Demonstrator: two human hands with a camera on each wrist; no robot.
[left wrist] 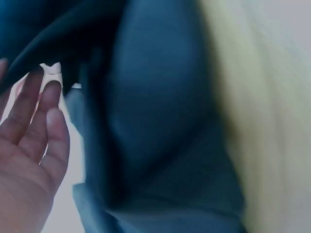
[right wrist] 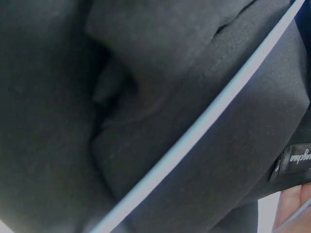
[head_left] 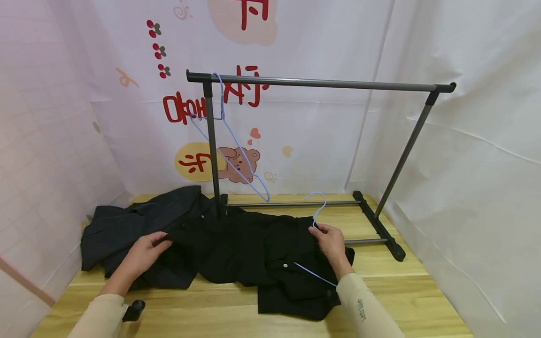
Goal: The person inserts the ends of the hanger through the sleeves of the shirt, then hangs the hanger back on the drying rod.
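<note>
A black garment [head_left: 236,249] with a pale button and a neck label [right wrist: 297,158] lies spread on the table. My left hand [head_left: 145,253] pinches its left end between thumb and fingers; in the left wrist view, fingers [left wrist: 56,141] show beside the blurred dark cloth. At the garment's upper right, my right hand [head_left: 331,241] grips a light blue hanger [head_left: 324,203] just below the hook, together with the cloth. The hanger's lower bar crosses over the fabric in the right wrist view, and part of its frame is hidden by the garment.
A grey metal clothes rack [head_left: 321,83] stands behind the garment. From its left end hangs another blue hanger [head_left: 238,145]. A dark garment [head_left: 143,223] lies heaped at the left, partly under the black one. White printed sheets [head_left: 321,141] enclose the wooden table [head_left: 203,310].
</note>
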